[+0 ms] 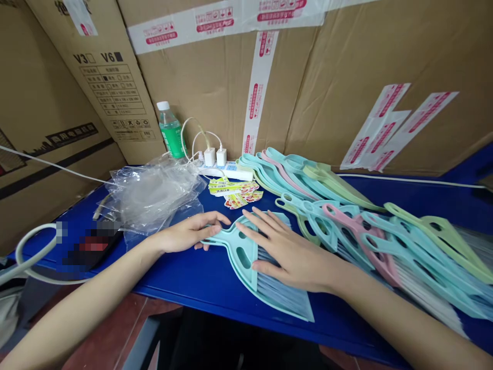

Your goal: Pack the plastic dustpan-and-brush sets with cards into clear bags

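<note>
Gripping the handle end of a turquoise dustpan (284,220), the left hand (196,232) has its fingers curled and clamped on it. A brush (278,294) lies nested in that pan, its bristles pointing away from the left fingers. The right hand (288,254) lies palm down over brush and pan, its fingers stretched out and slightly apart, closed on nothing. Just beyond both sets of fingers, printed cards (234,191) overlap on the blue desk (181,280); behind them sits a white power strip (241,173) with chargers plugged in. To the left of the left fingers lie clear plastic bags (148,192), and behind those stands a green-labelled bottle (172,134). To the right of the right fingers, brushes (379,257) in turquoise, pink and green overlap, and nearer the cardboard wall (215,77) lie stacked dustpans (327,180).
</note>
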Tool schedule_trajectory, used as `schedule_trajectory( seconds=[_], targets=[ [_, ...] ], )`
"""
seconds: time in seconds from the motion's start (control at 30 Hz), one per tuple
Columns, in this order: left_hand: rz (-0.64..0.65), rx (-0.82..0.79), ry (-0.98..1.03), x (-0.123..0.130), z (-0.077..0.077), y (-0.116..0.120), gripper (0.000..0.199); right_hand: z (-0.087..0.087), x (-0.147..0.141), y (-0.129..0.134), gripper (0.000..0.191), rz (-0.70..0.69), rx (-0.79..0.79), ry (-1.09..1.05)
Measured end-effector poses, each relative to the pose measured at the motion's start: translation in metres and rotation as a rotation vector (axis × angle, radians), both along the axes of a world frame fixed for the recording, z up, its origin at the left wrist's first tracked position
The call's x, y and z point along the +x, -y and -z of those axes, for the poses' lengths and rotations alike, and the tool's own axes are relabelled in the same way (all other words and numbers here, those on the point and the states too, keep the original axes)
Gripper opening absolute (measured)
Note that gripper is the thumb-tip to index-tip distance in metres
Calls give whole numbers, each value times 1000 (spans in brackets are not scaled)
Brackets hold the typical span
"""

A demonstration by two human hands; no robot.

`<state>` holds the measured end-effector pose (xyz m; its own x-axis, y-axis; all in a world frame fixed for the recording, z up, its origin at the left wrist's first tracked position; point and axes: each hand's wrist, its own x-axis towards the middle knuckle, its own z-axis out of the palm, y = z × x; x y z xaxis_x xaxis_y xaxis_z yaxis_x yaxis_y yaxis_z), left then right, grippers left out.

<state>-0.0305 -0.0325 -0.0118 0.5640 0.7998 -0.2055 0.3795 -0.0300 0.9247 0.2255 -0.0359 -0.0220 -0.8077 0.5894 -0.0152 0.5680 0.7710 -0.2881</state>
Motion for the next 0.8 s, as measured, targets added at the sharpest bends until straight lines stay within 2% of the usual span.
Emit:
schedule_trajectory(
  seconds=[0.17, 0.43, 0.8],
  targets=[
    [-33, -74, 108, 2, 1, -1, 39, 7, -1, -1, 75, -10, 1, -6],
    [-84, -145, 99, -1, 4, -5, 38, 6, -5, 2, 81, 0, -10, 33],
    [-43, -118, 84, -3, 4, -9, 39, 12, -5, 2, 78, -4, 17, -47]
  ],
)
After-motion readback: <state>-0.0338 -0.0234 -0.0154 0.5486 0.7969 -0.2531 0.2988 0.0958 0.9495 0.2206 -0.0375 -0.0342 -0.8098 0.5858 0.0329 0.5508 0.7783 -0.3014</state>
